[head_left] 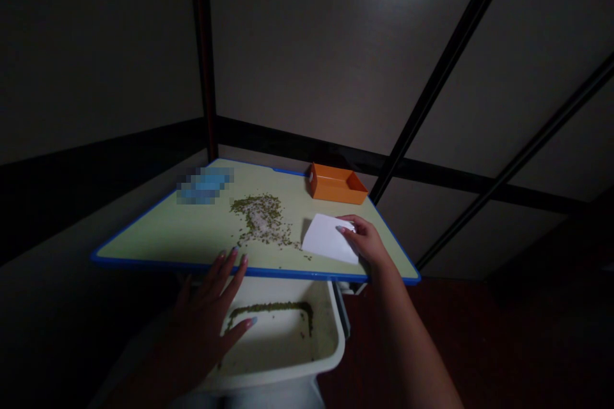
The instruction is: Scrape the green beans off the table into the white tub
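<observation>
My right hand (365, 239) grips a white sheet of paper or thin card (329, 238) between thumb and fingers, its lower edge close to the tabletop. Left of the card, small greenish seed-like bits mixed with a pale granular material lie in a loose pile (261, 217). A few stray bits trail toward the card's left corner. My left hand (213, 300) has its fingers spread, with the fingertips at the table's front edge and the thumb over a white bin (338, 332). More greenish bits lie along the inside of that bin.
The pale green table (158, 236) has a blue rim. An orange open box (338, 185) stands at its back right. At the back left is a blurred blue item (205, 185). Dark-framed panels (311, 45) rise behind the table.
</observation>
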{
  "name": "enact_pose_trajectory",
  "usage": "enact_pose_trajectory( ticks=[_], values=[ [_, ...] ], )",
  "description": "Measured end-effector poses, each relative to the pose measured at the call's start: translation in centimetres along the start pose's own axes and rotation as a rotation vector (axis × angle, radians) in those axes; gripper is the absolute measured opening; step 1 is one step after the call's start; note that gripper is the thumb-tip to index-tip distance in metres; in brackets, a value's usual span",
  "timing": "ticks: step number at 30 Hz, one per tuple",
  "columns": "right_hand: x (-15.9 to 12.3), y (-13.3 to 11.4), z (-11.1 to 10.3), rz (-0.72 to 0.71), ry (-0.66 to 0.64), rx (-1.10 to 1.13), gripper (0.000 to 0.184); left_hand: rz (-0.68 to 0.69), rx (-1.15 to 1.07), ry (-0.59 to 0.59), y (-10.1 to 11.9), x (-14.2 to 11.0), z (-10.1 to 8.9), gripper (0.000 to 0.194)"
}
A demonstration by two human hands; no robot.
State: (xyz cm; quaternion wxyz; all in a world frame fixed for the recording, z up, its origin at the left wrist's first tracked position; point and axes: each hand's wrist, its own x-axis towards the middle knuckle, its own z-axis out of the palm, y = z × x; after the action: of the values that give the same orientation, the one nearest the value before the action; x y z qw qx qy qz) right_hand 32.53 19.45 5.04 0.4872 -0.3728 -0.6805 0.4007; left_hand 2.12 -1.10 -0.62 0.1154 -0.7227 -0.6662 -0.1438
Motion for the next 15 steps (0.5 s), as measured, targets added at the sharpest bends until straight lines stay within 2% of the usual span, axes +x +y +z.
enact_pose_trajectory(
  ticks=[5,9,15],
  values=[
    [-0.08,0.08,0.07,0.018,0.01,-0.009,0.034,0.0,0.0,0.02,0.14,0.12,0.04,0.08],
    [-0.05,0.09,0.04,0.031,0.023,-0.004,0.033,-0.018,-0.011,-0.011,0.25,0.13,-0.21,0.078],
    [-0.17,-0.04,-0.01,0.034,-0.007,0.014,0.033,-0.022,-0.028,-0.01,0.2,0.01,-0.23,0.078]
  ],
)
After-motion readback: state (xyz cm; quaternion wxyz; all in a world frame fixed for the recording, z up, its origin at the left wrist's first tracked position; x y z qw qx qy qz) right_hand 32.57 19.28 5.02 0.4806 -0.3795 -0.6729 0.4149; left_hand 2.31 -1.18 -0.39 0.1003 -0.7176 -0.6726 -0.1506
